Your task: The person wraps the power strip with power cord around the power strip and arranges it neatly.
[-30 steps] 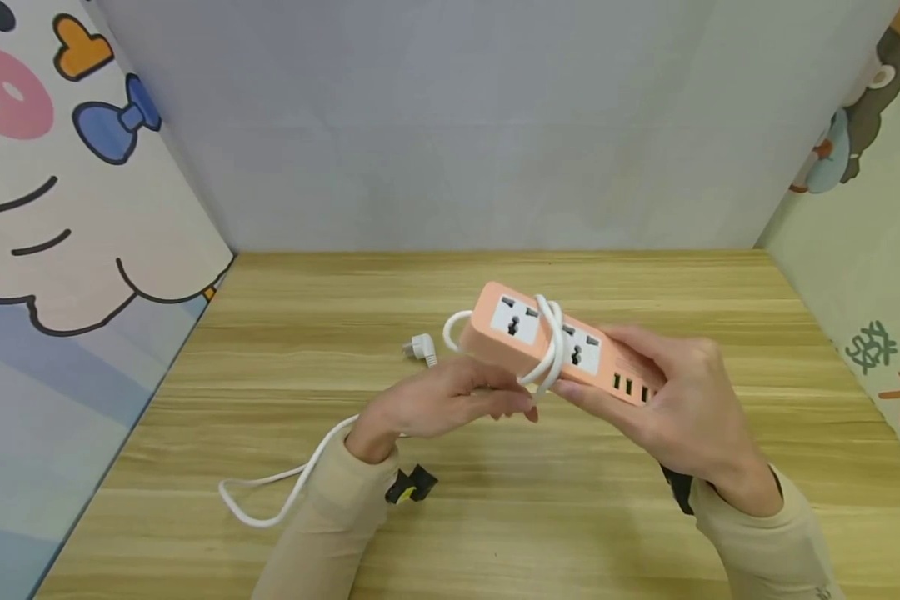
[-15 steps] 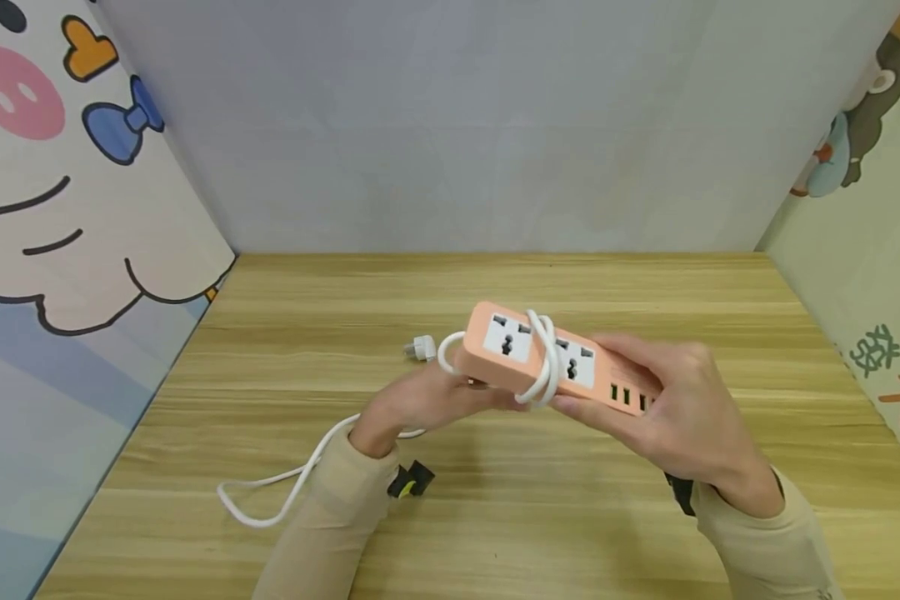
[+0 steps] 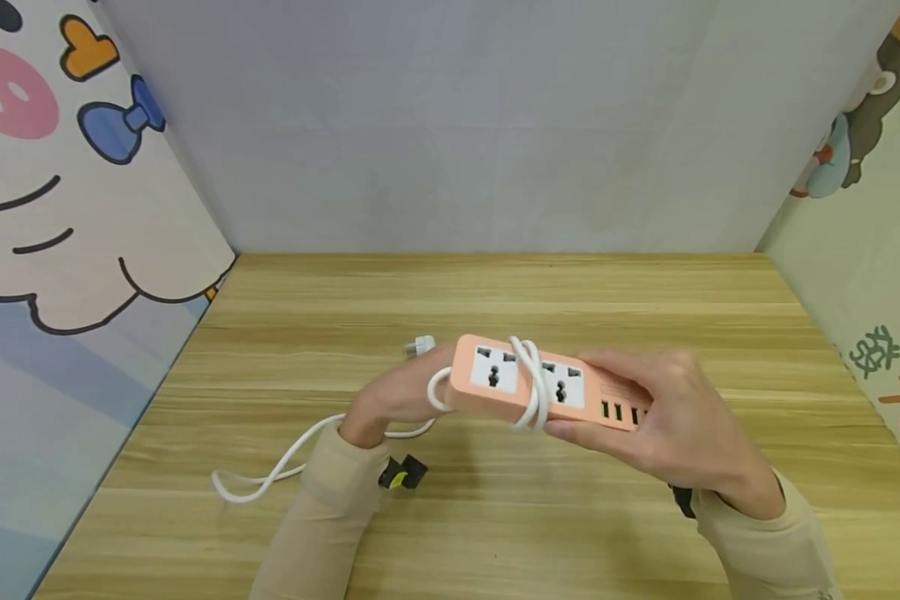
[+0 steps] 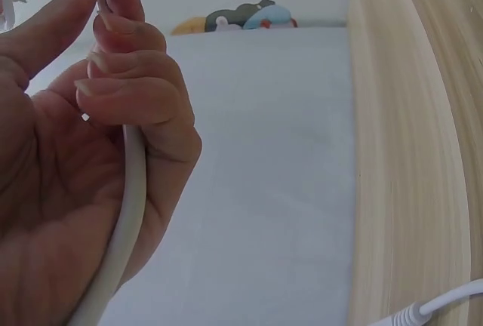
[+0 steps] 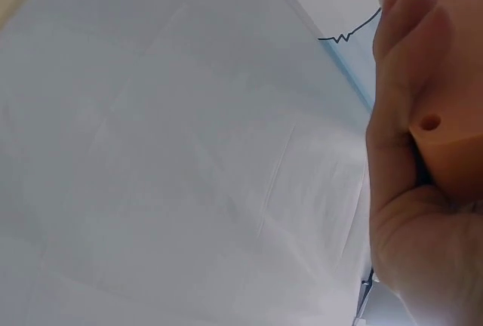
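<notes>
A peach-coloured power strip [image 3: 585,392] with white sockets and USB ports is held above the table, tilted, in my right hand [image 3: 690,425], which grips its right end. White cord [image 3: 531,383] is wrapped round its middle. My left hand [image 3: 401,392] is partly hidden behind the strip's left end. The left wrist view shows that hand's fingers [image 4: 136,99] curled round the cord [image 4: 132,190], which runs across the palm. In the right wrist view the fingers [image 5: 396,115] wrap the strip's underside [image 5: 453,145].
The white plug [image 3: 420,345] lies on the wooden table [image 3: 570,533] behind the left hand. A loose loop of cord [image 3: 255,483] rests left of the left forearm. A pale wall [image 3: 495,125] stands behind, with cartoon-printed panels [image 3: 82,208] at the sides.
The power strip has come down and a little left in the right hand, turning closer to level. The left hand has slipped further behind its left end, and the cord loop has shifted slightly.
</notes>
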Tool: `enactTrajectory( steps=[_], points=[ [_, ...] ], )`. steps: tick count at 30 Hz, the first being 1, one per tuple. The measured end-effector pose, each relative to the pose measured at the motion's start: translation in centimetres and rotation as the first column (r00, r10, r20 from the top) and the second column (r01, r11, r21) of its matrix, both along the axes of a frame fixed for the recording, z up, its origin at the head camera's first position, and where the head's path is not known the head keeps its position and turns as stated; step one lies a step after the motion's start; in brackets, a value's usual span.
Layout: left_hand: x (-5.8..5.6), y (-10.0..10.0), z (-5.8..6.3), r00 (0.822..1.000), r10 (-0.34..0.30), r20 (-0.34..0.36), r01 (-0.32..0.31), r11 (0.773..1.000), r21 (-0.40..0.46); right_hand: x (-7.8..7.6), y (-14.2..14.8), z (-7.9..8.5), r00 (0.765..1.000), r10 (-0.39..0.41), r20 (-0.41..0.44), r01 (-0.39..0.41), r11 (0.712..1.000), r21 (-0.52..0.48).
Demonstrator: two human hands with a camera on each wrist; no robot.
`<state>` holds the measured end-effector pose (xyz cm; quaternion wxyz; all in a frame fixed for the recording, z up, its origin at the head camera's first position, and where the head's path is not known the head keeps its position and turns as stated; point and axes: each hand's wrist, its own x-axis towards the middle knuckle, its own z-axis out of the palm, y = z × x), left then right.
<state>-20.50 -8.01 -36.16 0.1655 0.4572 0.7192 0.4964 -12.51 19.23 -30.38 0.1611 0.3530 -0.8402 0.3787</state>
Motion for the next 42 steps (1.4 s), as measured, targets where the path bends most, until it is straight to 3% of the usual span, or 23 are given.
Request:
enactTrajectory(
  steps=[4, 7, 11, 14, 17, 22, 28, 32, 37, 42],
  points=[
    [-0.28, -0.23, -0.21, 0.999, -0.012, -0.040, 0.012, 1.000, 0.000, -0.04, -0.06, -0.06, 1.000, -0.008, -0.007, 0.009, 1.000, 0.025],
    [-0.32, -0.36, -0.27, 0.998, 0.024, -0.049, -0.025, 1.000, -0.019, -0.02, -0.06, -0.06, 1.000, -0.010, -0.005, 0.010, 0.999, 0.039],
    [-0.43, -0.41, -0.34, 0.986, 0.146, -0.081, -0.154, 0.981, -0.114, 0.07, -0.05, -0.04, 1.000, 0.014, 0.009, -0.014, 0.999, 0.041],
    [-0.54, -0.38, -0.37, 0.961, 0.266, -0.081, -0.277, 0.941, -0.194, 0.08, -0.10, -0.02, 0.999, 0.031, 0.016, -0.031, 0.999, 0.039],
    [-0.64, -0.34, -0.35, 0.938, 0.342, -0.058, -0.346, 0.912, -0.221, 0.06, -0.19, -0.03, 0.999, 0.032, 0.026, -0.034, 0.999, 0.042],
    [-0.72, -0.36, -0.28, 0.930, 0.366, -0.032, -0.363, 0.904, -0.225, 0.04, -0.27, -0.12, 0.999, 0.040, 0.034, -0.042, 0.998, 0.050],
    [-0.67, -0.65, -0.09, 0.948, 0.319, -0.015, -0.315, 0.927, -0.202, 0.09, -0.34, -0.24, 0.996, 0.077, 0.052, -0.080, 0.995, 0.052],
    [-0.71, -0.69, -0.15, 0.948, 0.317, -0.024, -0.315, 0.926, -0.206, 0.08, -0.39, -0.35, 0.995, 0.078, 0.055, -0.081, 0.994, 0.066],
    [-0.76, -0.54, -0.31, 0.910, 0.407, -0.078, -0.414, 0.881, -0.228, 0.14, -0.51, -0.43, 0.994, 0.089, 0.062, -0.093, 0.993, 0.077],
    [-0.60, -0.54, -0.16, 0.843, 0.514, -0.159, -0.538, 0.813, -0.221, 0.11, -0.58, -0.52, 0.993, 0.105, 0.058, -0.110, 0.990, 0.088]
  ],
)
